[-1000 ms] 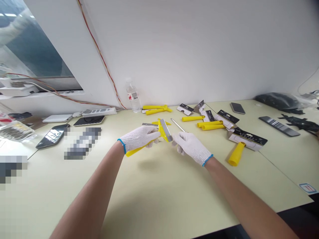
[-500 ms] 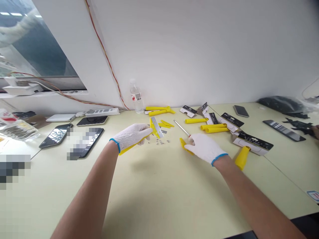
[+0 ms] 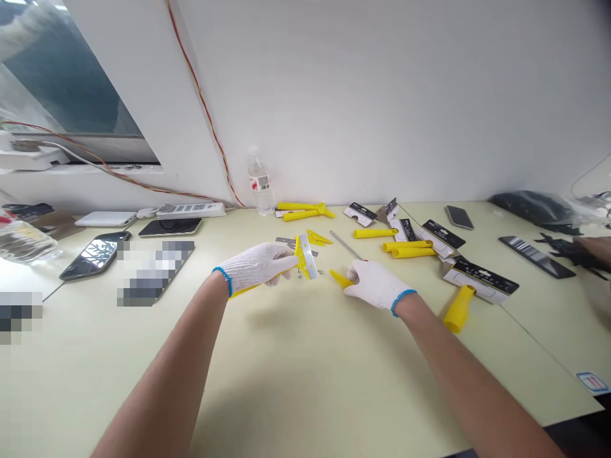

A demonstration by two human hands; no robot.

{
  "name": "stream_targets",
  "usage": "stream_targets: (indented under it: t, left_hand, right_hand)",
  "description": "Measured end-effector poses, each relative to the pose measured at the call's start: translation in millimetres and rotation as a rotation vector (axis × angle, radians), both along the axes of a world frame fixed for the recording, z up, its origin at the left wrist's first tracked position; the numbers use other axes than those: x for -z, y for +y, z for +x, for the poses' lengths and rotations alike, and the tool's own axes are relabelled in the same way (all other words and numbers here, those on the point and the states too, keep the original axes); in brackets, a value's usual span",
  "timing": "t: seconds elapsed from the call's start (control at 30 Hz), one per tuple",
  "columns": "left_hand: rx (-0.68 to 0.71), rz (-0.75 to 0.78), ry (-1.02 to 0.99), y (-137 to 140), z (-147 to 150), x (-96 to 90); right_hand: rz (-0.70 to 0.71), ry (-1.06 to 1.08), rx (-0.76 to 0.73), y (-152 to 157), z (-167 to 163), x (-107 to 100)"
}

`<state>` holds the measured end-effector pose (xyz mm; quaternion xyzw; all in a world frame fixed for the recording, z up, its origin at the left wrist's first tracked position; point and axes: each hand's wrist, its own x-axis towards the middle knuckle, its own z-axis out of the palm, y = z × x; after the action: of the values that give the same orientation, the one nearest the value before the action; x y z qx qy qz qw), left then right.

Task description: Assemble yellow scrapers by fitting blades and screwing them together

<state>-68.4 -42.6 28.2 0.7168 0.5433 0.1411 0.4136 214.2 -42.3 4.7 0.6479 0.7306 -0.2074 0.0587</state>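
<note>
My left hand (image 3: 260, 264), in a white knit glove, is closed around the handle of a yellow scraper (image 3: 300, 254). A flat metal blade (image 3: 308, 256) sits against the scraper's head and faces right. My gloved right hand (image 3: 377, 284) pinches a small yellow plastic piece (image 3: 340, 278), which points left toward the blade, apart from it. Just behind the right hand lies a screwdriver (image 3: 347, 245); its handle is mostly hidden. Between the hands, small screws (image 3: 320, 272) lie on the table, partly covered by the blade. More yellow plastic pieces (image 3: 319, 238) and grey blades (image 3: 286, 242) rest beyond.
Yellow handles (image 3: 413, 249) and black-and-white cards (image 3: 482, 280) lie to the right. Yellow scrapers (image 3: 305, 211) and a water bottle (image 3: 260, 184) stand near the wall. Phones (image 3: 95, 256) and a power strip (image 3: 191, 210) are on the left. Another person's hand (image 3: 594, 248) shows at far right.
The scraper in my left hand has moved slightly right and its blade stands more upright. My right hand has shifted left, bringing the yellow piece closer to the scraper.
</note>
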Motion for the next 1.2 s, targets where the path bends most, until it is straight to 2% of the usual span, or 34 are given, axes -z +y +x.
stream_targets:
  t: [0.17,0.4,0.67,0.83,1.03,1.2]
  left_hand:
    - [0.021,0.005,0.003,-2,5,-3.6]
    - [0.053,-0.008,0.026,1,13,4.6]
    - [0.169,-0.025,0.023,-1,36,10.8]
    - [0.173,-0.004,0.036,-2,45,17.6]
    - [0.179,0.030,0.041,-1,46,20.5]
    - [0.197,0.046,0.049,-2,46,18.7]
  right_hand:
    - [0.062,0.153,-0.038,3,4,0]
    - [0.131,0.418,-0.025,-6,-2,-11]
    - [0.120,0.760,0.052,-10,-15,11]
    - [0.071,0.735,0.087,-15,-15,11]
    - [0.077,0.529,0.162,-22,-24,-1]
    - [0.106,0.483,0.131,-22,-23,2]
